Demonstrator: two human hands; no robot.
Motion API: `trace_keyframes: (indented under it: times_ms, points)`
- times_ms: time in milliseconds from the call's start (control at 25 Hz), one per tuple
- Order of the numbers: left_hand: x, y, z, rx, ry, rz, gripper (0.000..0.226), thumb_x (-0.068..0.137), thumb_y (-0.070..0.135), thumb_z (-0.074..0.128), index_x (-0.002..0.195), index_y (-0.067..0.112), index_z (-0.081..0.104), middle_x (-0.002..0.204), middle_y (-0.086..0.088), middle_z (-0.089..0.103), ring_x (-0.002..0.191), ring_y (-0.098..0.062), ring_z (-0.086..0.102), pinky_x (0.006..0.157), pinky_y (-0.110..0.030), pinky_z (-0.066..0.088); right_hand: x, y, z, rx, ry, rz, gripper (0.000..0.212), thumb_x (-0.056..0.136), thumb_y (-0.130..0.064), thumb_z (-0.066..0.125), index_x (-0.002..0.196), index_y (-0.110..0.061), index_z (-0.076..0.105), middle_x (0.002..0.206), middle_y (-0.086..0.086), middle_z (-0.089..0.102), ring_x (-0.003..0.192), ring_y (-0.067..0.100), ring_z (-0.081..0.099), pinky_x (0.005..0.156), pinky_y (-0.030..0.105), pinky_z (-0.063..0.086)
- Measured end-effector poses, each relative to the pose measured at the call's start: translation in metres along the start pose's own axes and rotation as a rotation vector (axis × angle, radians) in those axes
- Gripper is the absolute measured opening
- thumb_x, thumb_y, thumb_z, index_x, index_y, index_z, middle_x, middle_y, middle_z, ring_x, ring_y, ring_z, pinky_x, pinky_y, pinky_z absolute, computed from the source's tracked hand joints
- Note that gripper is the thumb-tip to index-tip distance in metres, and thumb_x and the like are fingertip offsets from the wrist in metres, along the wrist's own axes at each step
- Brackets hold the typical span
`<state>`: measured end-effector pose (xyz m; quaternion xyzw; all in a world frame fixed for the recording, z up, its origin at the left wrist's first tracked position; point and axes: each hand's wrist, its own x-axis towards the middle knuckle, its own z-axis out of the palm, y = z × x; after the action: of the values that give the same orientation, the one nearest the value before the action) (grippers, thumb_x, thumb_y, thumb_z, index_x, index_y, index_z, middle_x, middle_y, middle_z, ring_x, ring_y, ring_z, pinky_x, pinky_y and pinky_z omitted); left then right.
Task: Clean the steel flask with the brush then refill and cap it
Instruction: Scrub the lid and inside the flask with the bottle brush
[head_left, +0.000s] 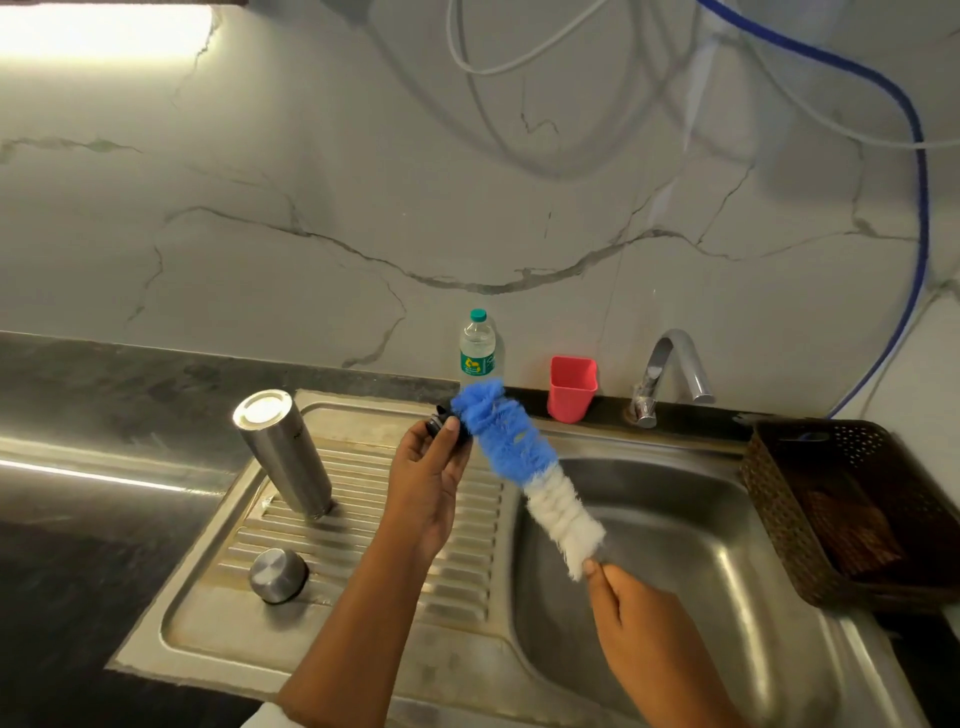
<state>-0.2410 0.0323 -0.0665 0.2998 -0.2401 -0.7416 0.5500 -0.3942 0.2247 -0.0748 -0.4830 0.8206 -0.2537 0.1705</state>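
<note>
The steel flask (283, 452) stands upside down on the ribbed drainboard (395, 603), left of my hands. Its steel cap (278, 574) sits on the drainboard in front of it. My right hand (631, 618) grips the handle of a bottle brush (524, 467) with blue bristles at the tip and white ones lower down, held slanting over the sink basin (691, 566). My left hand (426, 483) holds a small black piece (441, 418) at the brush's blue tip; what that piece is cannot be told.
A plastic water bottle (477, 348) with a green cap and a red cup (571, 387) stand by the back wall. The tap (670, 374) rises behind the basin. A brown perforated basket (852, 512) sits on the right counter. Dark countertop (78, 561) lies to the left.
</note>
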Motion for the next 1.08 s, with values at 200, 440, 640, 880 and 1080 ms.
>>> trace_keyframes:
  times_ms: [200, 440, 640, 880, 1080]
  points:
    - [0.016, 0.02, -0.011, -0.053, 0.013, 0.012, 0.039, 0.083, 0.013, 0.071, 0.119, 0.005, 0.058, 0.12, -0.018, 0.07, 0.108, -0.024, 0.072, 0.096, -0.033, 0.058, -0.004, -0.013, 0.012, 0.039, -0.001, 0.02, 0.042, 0.096, -0.057, 0.034, 0.065, -0.031, 0.045, 0.059, -0.006, 0.054, 0.061, 0.016, 0.053, 0.064, 0.037, 0.046]
    - [0.015, 0.025, -0.018, -0.008, -0.011, 0.037, 0.033, 0.081, 0.008, 0.073, 0.111, 0.008, 0.061, 0.125, -0.018, 0.067, 0.114, -0.023, 0.07, 0.101, -0.033, 0.056, -0.004, -0.013, 0.014, 0.085, 0.057, 0.051, 0.038, 0.098, -0.045, 0.043, 0.065, -0.028, 0.046, 0.053, -0.001, 0.056, 0.054, 0.015, 0.052, 0.06, 0.038, 0.044]
    - [-0.004, 0.011, -0.01, 0.256, -0.206, 0.012, 0.04, 0.08, 0.004, 0.075, 0.118, 0.004, 0.06, 0.113, -0.01, 0.073, 0.114, -0.026, 0.069, 0.103, -0.036, 0.054, 0.009, -0.021, 0.015, 0.068, 0.104, -0.031, 0.04, 0.099, -0.042, 0.044, 0.063, -0.027, 0.045, 0.049, -0.002, 0.051, 0.05, 0.015, 0.051, 0.049, 0.03, 0.036]
    - [0.008, 0.028, -0.011, 0.187, -0.142, 0.075, 0.035, 0.083, 0.002, 0.072, 0.116, 0.006, 0.06, 0.122, -0.016, 0.069, 0.12, -0.029, 0.065, 0.108, -0.039, 0.051, 0.002, -0.012, 0.012, 0.029, 0.084, -0.029, 0.038, 0.098, -0.043, 0.044, 0.064, -0.025, 0.046, 0.052, -0.001, 0.054, 0.051, 0.015, 0.053, 0.055, 0.038, 0.043]
    - [0.002, 0.023, -0.007, 0.113, -0.204, -0.034, 0.035, 0.082, 0.006, 0.069, 0.116, 0.006, 0.059, 0.127, -0.018, 0.068, 0.119, -0.027, 0.067, 0.105, -0.036, 0.053, 0.008, -0.017, 0.013, 0.072, 0.124, -0.025, 0.041, 0.099, -0.043, 0.045, 0.063, -0.024, 0.048, 0.049, -0.001, 0.053, 0.049, 0.015, 0.053, 0.054, 0.04, 0.044]
